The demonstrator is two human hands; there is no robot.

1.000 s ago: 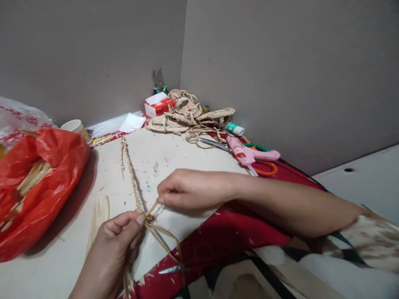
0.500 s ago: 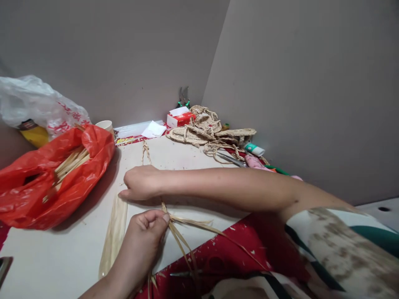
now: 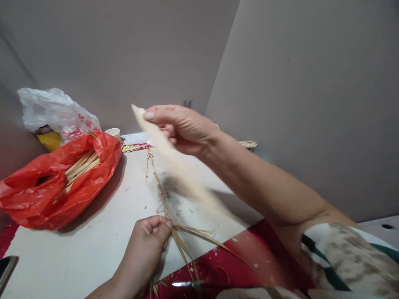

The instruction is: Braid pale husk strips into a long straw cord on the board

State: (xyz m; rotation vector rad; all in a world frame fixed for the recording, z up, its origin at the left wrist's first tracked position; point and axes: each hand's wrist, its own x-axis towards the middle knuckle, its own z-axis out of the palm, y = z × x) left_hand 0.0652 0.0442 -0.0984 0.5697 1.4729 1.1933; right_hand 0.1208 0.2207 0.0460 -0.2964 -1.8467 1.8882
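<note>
My left hand (image 3: 146,243) pinches a thin braided straw cord (image 3: 158,187) at its near end, just above the white board (image 3: 56,253). From that pinch, several loose straw strands (image 3: 199,234) fan out to the right and toward me. Up in the air, my right hand (image 3: 183,126) grips a broad, pale, flat strip of dried leaf or husk (image 3: 174,162) near its top between thumb and fingers. The strip slants down to the right, and its lower end is smeared by motion. Beyond my left hand the cord runs away across the board.
A red plastic bag (image 3: 102,170) holding dry strips (image 3: 82,166) lies on the left, with a clear plastic bag (image 3: 52,108) behind it. A pale cup (image 3: 112,133) stands near the wall. Red cloth (image 3: 243,253) shows at the near right; a phone-like object (image 3: 8,265) is at the left edge.
My right hand has lifted the broad strip off the board and swung it up and to the right. My left hand still pinches the cord. The view has shifted slightly.
</note>
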